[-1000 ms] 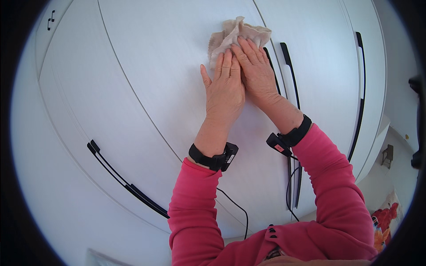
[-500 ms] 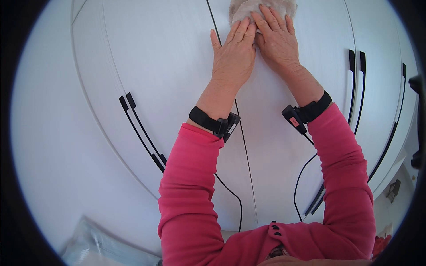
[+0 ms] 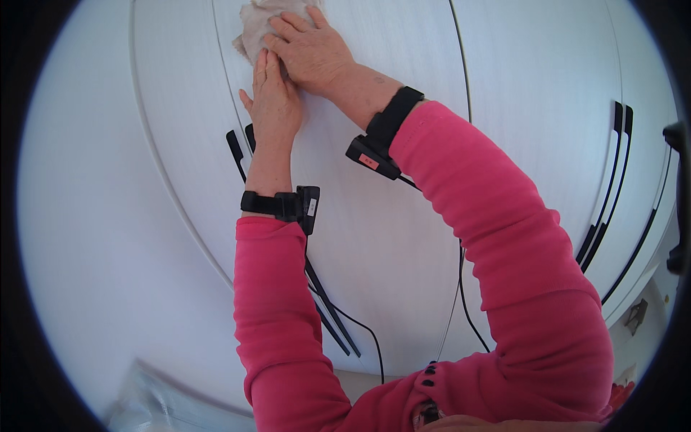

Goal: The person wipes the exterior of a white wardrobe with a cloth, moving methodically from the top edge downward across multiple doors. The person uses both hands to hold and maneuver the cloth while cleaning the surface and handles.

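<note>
A beige, plush-looking cloth lies pressed against a white wardrobe door at the upper left of the head view. On top of it my right hand rests flat, its fingers spread over the fabric. My left hand is just below, fingers stretched out and tips at the cloth's lower edge, thumb apart. Neither hand curls around the cloth. The cloth's top runs out of the picture.
Long black handles run down the doors by my left forearm, with more black handles at the right. Black devices are strapped to both wrists, trailing a cable. A clear plastic-covered item sits at the lower left.
Both hands and the cloth have moved left across the wardrobe doors. My right hand now reaches further over the cloth, with my left hand lower beside it.
</note>
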Demonstrator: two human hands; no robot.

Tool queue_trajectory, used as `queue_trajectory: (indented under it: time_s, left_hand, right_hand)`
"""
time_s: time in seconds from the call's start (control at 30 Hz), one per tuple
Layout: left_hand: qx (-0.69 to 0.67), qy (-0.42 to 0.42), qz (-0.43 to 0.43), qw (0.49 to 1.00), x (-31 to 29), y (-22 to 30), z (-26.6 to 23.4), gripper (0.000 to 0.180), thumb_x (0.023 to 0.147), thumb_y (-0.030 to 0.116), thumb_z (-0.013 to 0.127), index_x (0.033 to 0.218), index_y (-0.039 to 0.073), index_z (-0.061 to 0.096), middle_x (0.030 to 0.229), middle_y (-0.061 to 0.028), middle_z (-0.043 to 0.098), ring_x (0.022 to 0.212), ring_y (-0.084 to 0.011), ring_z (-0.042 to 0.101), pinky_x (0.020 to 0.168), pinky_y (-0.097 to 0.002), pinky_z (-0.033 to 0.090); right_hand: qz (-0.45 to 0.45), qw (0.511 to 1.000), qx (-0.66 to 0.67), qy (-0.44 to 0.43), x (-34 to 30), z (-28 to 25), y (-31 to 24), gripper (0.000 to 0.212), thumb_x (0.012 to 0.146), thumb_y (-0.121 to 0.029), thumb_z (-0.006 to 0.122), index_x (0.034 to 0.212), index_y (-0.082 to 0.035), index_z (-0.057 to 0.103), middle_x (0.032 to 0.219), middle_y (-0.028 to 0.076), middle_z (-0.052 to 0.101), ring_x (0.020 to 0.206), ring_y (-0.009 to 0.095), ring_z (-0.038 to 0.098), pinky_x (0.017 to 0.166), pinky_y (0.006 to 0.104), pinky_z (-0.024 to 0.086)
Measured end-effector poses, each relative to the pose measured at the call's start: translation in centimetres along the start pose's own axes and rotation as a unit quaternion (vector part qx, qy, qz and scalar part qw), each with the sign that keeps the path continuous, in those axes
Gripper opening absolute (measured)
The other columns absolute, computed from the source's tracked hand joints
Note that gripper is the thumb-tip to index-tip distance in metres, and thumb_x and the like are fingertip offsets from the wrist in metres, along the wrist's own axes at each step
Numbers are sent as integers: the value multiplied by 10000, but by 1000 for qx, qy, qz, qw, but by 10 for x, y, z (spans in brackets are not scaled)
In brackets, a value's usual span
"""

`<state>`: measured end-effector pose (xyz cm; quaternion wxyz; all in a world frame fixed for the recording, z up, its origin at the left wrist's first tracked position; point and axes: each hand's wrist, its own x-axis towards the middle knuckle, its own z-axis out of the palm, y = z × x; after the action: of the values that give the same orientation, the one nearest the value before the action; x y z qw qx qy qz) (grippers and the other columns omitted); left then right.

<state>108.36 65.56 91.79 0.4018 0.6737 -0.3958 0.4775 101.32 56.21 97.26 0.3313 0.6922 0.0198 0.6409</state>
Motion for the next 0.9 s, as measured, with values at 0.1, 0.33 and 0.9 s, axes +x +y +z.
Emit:
queue_trajectory:
  time_s: [0.1, 0.33, 0.9]
  left_hand:
    - [32, -26, -47, 998, -26, -40, -19, 564, 1033, 201, 437, 1567, 138, 267, 1636, -85, 267, 1487, -246, 305, 1193, -623, 101]
    - [45, -59, -79, 994, -55, -50, -36, 584, 1026, 217, 472, 1561, 88, 276, 1630, -108, 275, 1497, -256, 278, 1216, -554, 108]
    - [18, 120, 41, 992, -25, 66, -69, 685, 1045, 465, 422, 1573, 70, 239, 1643, -221, 143, 1529, -373, 100, 1228, -504, 86]
  right_hand:
    - [-44, 995, 68, -50, 4, 21, -51, 305, 945, -273, 550, 1204, -158, 662, 1408, 46, 536, 1399, 220, 385, 1200, 483, 163]
    - [-95, 992, 70, -42, 5, 28, -62, 302, 936, -290, 576, 1210, -198, 663, 1397, 18, 528, 1390, 192, 388, 1204, 439, 174]
    - [223, 965, -131, 51, -5, -237, 238, 473, 976, -279, 513, 1420, -115, 484, 1549, 146, 404, 1466, 302, 325, 1203, 504, 236]
